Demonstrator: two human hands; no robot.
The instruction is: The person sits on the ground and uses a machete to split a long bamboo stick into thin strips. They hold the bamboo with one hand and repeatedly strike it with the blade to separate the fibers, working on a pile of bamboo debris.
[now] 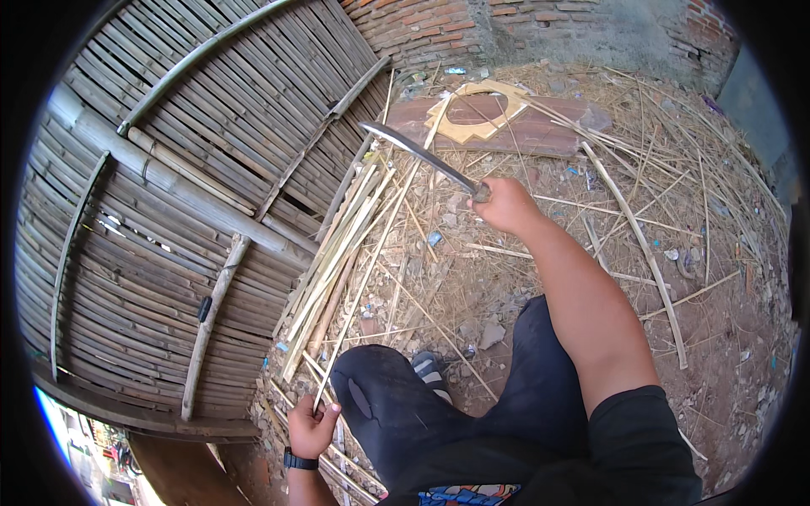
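Note:
My right hand (506, 207), held out in front of me, is wrapped round the handle of a machete (419, 154). Its long, slightly curved blade points up and to the left. Low on the left, my left hand (312, 428) pinches the near end of a long thin bamboo strip (372, 264). The strip runs away from me, past my left knee, and crosses the blade in the picture; whether they touch I cannot tell. Beside it lies a pile of split bamboo strips (337, 253) along the wall's foot.
A bamboo slat wall (202, 160) stands on the left and a brick wall (422, 34) at the back. A brown board (548, 135) on the ground bears a yellowish panel (460, 131) with a round hole. Loose bamboo pieces, including a long strip (637, 244), straw and litter cover the dirt.

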